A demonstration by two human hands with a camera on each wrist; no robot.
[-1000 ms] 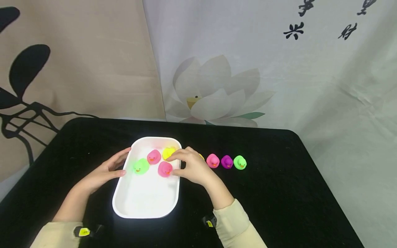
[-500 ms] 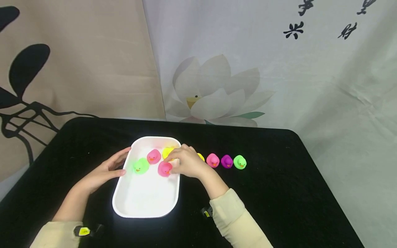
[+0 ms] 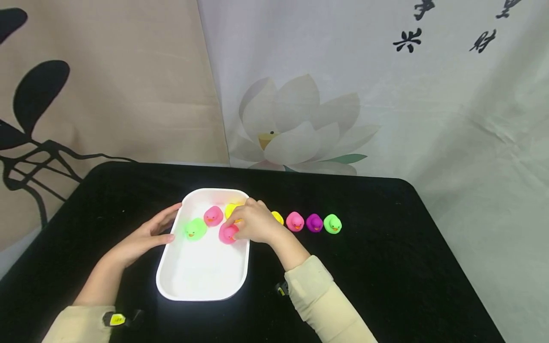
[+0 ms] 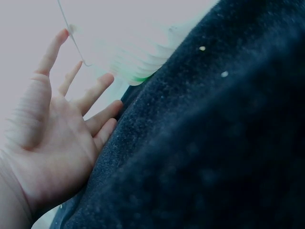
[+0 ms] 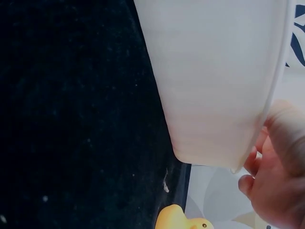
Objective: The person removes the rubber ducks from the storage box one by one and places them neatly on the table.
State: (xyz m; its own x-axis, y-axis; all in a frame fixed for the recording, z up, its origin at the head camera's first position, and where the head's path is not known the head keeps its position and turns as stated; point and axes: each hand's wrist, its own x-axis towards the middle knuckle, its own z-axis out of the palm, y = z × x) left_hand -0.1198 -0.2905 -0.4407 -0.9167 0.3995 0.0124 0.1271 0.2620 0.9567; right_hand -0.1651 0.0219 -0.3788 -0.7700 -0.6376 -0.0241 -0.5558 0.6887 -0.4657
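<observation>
A white tray (image 3: 201,274) lies on the black tabletop in the head view. Inside it sit a green rubber duck (image 3: 195,229), a pink rubber duck (image 3: 213,216), a yellow rubber duck (image 3: 231,210) and a second pink rubber duck (image 3: 227,234). My right hand (image 3: 259,222) reaches over the tray's right rim and pinches that second pink duck between thumb and finger. It partly covers the yellow duck. My left hand (image 3: 143,240), fingers spread and fairly straight, touches the tray's left rim with thumb and fingertips. The right wrist view shows the tray's outer wall (image 5: 214,86).
Right of the tray, a row of rubber ducks stands on the black cloth: a yellow one (image 3: 278,217) half hidden by my right hand, a pink one (image 3: 295,222), a purple one (image 3: 314,223) and a green one (image 3: 332,224). A printed curtain (image 3: 343,57) hangs behind the table.
My right hand has moved slightly left, and its thumb and finger have closed in on the nearer pink duck. The left hand and tray look unmoved.
</observation>
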